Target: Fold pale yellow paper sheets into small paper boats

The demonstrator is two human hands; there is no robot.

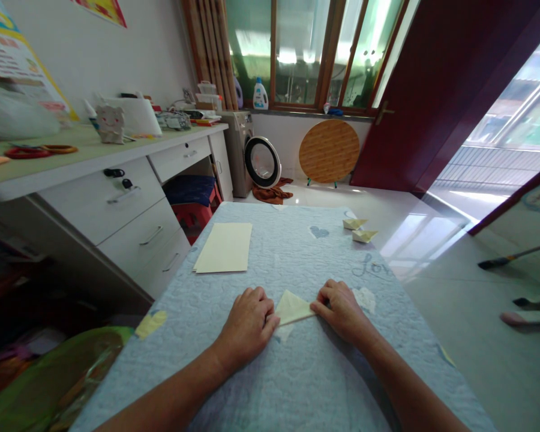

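A folded piece of pale yellow paper (292,308), triangular with its peak pointing away from me, lies on the cloth-covered table (270,384). My left hand (252,318) pinches its left corner between thumb and curled fingers. At the right corner, my right hand (339,307) grips the paper the same way. Farther off to the left rests a small stack of flat pale yellow sheets (225,247). Near the far right edge stand two folded paper boats, one (354,223) just behind the other (364,236).
Left of the table is a white desk (130,192) with scissors (40,150) on top. A blue-topped red stool (190,191) sits under it. Beyond are a washing machine with its round door (263,162) open and a round wooden board (329,151). A green basin (58,384) is at lower left.
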